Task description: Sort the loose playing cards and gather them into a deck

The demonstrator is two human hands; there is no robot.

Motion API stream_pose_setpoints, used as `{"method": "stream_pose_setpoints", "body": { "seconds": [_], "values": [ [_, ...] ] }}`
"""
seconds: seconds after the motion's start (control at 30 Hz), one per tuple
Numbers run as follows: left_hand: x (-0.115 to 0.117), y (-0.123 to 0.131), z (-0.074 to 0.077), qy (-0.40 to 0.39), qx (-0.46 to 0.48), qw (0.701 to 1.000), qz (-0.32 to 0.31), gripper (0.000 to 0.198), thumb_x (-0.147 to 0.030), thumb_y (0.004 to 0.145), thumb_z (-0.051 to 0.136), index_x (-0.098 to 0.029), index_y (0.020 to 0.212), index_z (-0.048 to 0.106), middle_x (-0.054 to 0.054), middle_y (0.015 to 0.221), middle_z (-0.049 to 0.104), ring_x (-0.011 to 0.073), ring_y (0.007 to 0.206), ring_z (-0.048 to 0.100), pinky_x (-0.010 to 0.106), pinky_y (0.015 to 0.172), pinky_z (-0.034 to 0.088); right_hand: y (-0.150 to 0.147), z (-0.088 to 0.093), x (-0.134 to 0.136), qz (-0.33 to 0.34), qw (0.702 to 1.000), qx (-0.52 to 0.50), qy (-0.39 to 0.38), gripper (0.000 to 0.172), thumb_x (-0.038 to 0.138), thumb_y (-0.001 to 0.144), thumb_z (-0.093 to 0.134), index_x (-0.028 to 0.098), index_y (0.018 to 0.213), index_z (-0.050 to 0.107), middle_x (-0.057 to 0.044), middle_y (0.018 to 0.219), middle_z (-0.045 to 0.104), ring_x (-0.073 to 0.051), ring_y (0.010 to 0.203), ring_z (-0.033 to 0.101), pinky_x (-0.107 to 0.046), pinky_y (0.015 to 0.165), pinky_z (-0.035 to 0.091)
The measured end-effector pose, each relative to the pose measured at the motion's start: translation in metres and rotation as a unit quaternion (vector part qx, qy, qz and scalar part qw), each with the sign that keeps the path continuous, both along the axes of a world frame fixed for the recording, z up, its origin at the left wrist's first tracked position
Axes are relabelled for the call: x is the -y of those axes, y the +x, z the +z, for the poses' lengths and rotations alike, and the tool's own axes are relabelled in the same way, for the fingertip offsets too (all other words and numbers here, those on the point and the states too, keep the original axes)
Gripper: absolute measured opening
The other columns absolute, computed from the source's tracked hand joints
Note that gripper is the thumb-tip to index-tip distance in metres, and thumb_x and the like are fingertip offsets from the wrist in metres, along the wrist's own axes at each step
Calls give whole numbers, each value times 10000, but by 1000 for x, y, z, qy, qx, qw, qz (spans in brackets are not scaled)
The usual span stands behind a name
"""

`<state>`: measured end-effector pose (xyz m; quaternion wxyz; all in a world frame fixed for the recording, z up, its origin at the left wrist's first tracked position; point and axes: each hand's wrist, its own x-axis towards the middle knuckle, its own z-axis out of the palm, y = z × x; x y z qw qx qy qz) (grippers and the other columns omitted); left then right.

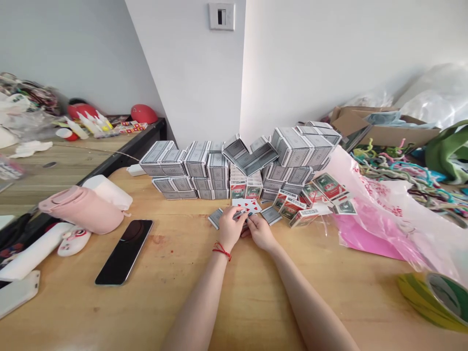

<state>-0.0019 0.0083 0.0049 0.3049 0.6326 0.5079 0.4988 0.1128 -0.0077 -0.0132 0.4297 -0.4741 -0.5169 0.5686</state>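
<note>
My left hand (pixel 231 226), with a red string bracelet at its wrist, and my right hand (pixel 260 232) meet low over the wooden table. Their fingers are closed together on a playing card, mostly hidden behind them. Just beyond lies a face-up card (pixel 252 205) with red hearts. A grey-backed card (pixel 215 219) rests left of my hands, and another grey-backed card (pixel 271 215) lies to the right. Behind these stands a wall of grey-patterned card blocks (pixel 197 161). An open V-shaped card piece (pixel 252 158) sits tilted on top, over upright card boxes (pixel 238 189).
Red and green card boxes (pixel 292 207) lie loosely at right, beside a pink plastic bag (pixel 373 229). Yellow-green tape (pixel 431 297) is near right. A black phone (pixel 124 253), pink bottle (pixel 82 209) and white mouse (pixel 74 241) occupy the left. A cardboard box (pixel 383 131) stands behind.
</note>
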Motion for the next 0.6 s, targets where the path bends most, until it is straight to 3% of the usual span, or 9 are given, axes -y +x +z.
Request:
{"method": "stream_pose_setpoints", "body": {
  "seconds": [0.43,0.6],
  "values": [
    [2,2,0,-32,7,999,8,132,-294,703,528,-192,619,535,24,671,604,150,666,540,238,628,358,-2,-2,0,-19,998,46,38,291,475,748,425,212,640,487,-3,460,556,-171,391,543,-289,387,441],
    [1,3,-3,-40,22,999,15,159,-325,718,507,-186,649,542,16,670,599,136,643,533,226,617,368,-4,2,2,-40,997,55,35,330,511,739,424,207,622,477,15,391,530,-141,297,464,-246,303,345]
  ]
}}
